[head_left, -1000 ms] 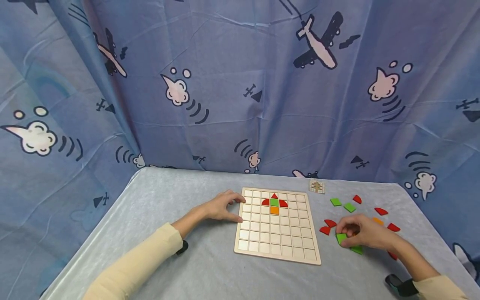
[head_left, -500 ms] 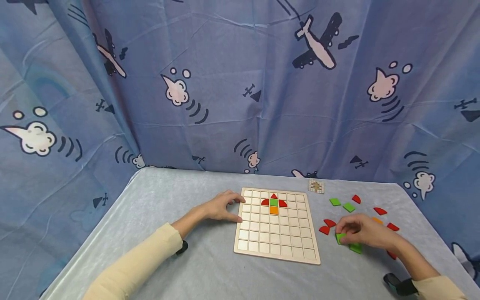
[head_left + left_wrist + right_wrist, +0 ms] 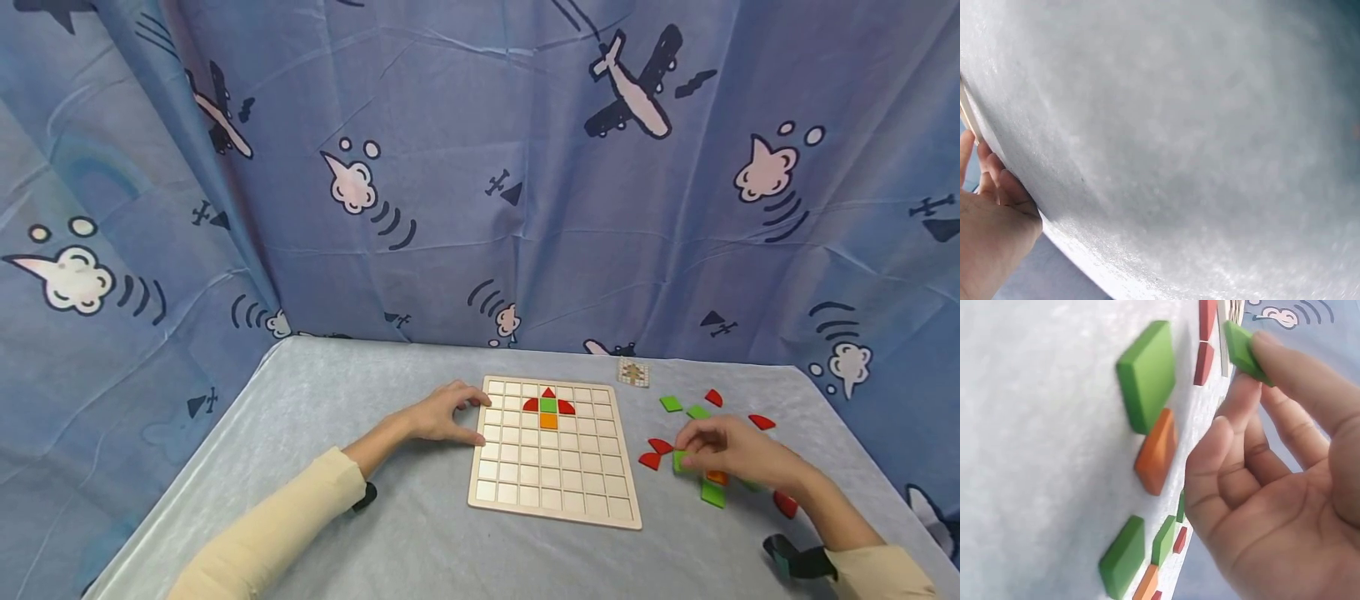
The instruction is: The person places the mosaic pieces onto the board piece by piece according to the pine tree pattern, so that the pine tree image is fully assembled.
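My right hand (image 3: 731, 450) pinches a green square tile (image 3: 1244, 353) between thumb and fingers, raised a little off the table in the right wrist view. Below it lie an orange tile (image 3: 717, 477) and another green square tile (image 3: 713, 494). My left hand (image 3: 444, 414) rests at the left edge of a wooden grid board (image 3: 555, 515), thumb and forefinger spread apart and touching the rim. Set in the board's upper middle are a red triangle (image 3: 548, 392), a green square (image 3: 548, 405), an orange square (image 3: 548, 421) and red quarter-round tiles (image 3: 567, 407) on either side.
Red quarter-round tiles (image 3: 650, 461) lie between the board and my right hand. Farther back are loose green tiles (image 3: 671, 404) and more red ones (image 3: 761, 422). A small pattern card (image 3: 633, 372) lies near the table's back edge, before a blue curtain (image 3: 420, 208).
My right hand has risen slightly and shifted away from me with the green tile, uncovering the orange tile beneath. The left hand and board have stayed in place.
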Motion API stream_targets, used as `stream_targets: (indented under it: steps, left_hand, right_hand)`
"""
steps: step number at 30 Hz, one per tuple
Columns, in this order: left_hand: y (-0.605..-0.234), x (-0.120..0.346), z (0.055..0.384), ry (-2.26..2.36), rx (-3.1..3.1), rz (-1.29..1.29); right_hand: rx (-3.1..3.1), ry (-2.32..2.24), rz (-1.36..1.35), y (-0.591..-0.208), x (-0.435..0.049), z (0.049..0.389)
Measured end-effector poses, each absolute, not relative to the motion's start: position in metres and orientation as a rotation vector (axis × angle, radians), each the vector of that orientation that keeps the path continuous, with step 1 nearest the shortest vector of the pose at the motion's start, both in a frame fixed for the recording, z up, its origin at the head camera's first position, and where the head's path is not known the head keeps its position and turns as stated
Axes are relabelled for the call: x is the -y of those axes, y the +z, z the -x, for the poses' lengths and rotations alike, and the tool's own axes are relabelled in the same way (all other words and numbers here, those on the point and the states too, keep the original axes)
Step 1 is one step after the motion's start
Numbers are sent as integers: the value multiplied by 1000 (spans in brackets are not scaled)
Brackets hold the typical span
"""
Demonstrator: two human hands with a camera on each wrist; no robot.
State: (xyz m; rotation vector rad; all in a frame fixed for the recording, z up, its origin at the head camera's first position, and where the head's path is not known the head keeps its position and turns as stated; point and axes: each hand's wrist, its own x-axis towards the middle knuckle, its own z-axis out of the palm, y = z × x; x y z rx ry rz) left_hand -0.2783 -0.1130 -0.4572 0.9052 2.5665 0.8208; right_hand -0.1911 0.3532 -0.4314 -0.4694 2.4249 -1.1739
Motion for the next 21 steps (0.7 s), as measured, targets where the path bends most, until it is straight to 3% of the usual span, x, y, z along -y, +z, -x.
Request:
stream_targets:
  steps: [8,21]
  left_hand:
    - [-459,113,279,831,-2579,-959]
    - [-461,113,281,824,-2581,-944]
  right_hand:
    - [-2612,-1153,341,-427,-340,195]
    - [-2688,-1183,435,-416,-310,203]
